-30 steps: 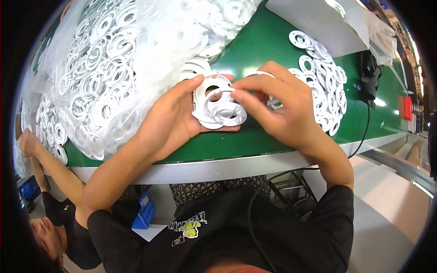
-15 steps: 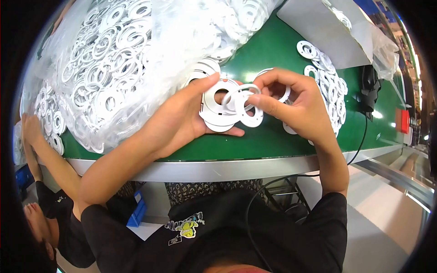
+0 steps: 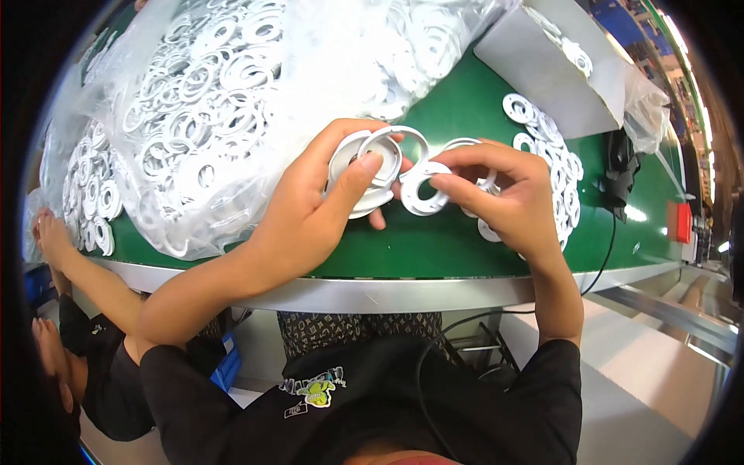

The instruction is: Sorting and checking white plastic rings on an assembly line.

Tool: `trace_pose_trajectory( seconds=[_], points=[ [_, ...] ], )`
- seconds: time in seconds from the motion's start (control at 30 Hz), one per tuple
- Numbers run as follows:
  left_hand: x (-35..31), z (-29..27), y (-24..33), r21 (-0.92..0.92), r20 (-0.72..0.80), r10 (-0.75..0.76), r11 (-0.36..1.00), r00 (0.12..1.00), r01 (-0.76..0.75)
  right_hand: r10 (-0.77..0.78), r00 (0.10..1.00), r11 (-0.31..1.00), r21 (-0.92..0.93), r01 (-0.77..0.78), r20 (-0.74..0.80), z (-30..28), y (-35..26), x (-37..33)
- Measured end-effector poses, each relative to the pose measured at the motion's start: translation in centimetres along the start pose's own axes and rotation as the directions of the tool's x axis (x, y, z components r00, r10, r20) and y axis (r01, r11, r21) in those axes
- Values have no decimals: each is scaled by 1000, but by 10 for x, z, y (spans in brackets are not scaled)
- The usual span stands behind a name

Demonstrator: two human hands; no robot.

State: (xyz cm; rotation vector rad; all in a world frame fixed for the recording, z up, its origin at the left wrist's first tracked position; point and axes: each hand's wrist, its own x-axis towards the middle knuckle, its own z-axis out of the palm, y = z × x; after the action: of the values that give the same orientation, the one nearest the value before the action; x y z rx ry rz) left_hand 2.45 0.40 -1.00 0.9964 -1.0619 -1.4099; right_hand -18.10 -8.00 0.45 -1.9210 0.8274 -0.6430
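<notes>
My left hand (image 3: 314,190) is closed around a white round plastic housing (image 3: 339,161), its thumb pressed on the top. A thin white ring (image 3: 419,141) stands tilted at the right side of that housing, partly beyond the fingers. Between thumb and fingers, my right hand (image 3: 508,186) pinches a flat white ring-shaped part (image 3: 413,203) with a round hole. This ring is close beside the housing, and I cannot tell whether they touch. Behind the right fingers, more white rings (image 3: 463,142) lie partly hidden on the green table (image 3: 387,256).
A big clear plastic bag (image 3: 167,225) full of white rings covers the left of the table. Loose rings (image 3: 570,182) pile up at the right, below a grey-white box (image 3: 558,70). A black cable (image 3: 608,248) crosses the table edge. At far left a co-worker's hand (image 3: 56,236) is near more rings.
My left hand has turned, and its thumb now lies over the housing. The thin ring has left my right fingers and is at the housing; the right hand keeps the flat ring.
</notes>
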Motion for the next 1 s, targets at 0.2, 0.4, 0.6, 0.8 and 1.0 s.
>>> trace_pose_trajectory(
  seconds=[0.2,0.4,0.6,0.8,1.0],
  points=[
    [0,-35,42,-181,-147,376,899,915,-399,17,995,994,110,-7,-94,-1,-3,-4],
    [3,-32,48,-807,-8,-196,580,980,109,-95,987,995,-4,95,-131,3,2,-4],
    [-5,2,25,-261,152,-227,930,962,260,-290,903,957,-82,278,-318,1,-3,-2],
    [-6,13,-5,-306,260,-303,875,917,376,-413,898,861,-386,331,-152,30,5,-10],
    [-1,13,-6,-350,207,-359,842,910,412,-269,946,945,-240,223,-182,17,2,-9]
  ],
)
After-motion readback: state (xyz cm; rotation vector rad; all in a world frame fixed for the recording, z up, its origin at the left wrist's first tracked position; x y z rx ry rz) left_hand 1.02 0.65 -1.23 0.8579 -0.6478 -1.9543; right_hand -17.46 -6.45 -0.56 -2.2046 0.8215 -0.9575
